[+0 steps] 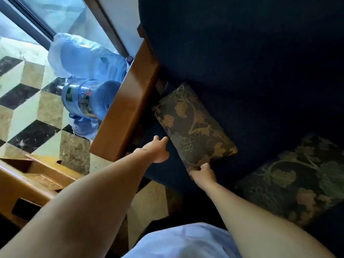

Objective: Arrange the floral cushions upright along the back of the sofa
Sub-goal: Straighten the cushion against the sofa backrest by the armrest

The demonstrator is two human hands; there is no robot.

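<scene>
- floral cushion (193, 125) lies on the dark blue sofa seat (163, 170), at about 10 o'clock from the seat's middle, tucked near the wooden armrest (126, 110) and leaning toward the sofa back (242, 53); not yet properly upright.
- right hand (203, 174) is pinched on the cushion's near corner, fingers closed on the fabric edge.
- left hand (158, 149) is at 9 o'clock of the cushion, fingers spread and loose, just beside its left edge; contact cannot be told.
- second floral cushion (290, 181) lies flat on the seat at 4 o'clock from the first, well apart, untouched.
- judgement: step in hand is standing the first cushion up. best done with the left hand taking the far edge, both hands lifting and setting the bottom seam into the seat-back crease, face outward.
- risk: one-corner grip may let it sag or twist.
- beyond the armrest at 10 o'clock: blue water bottles (89, 97) on tiled floor (28, 108).
</scene>
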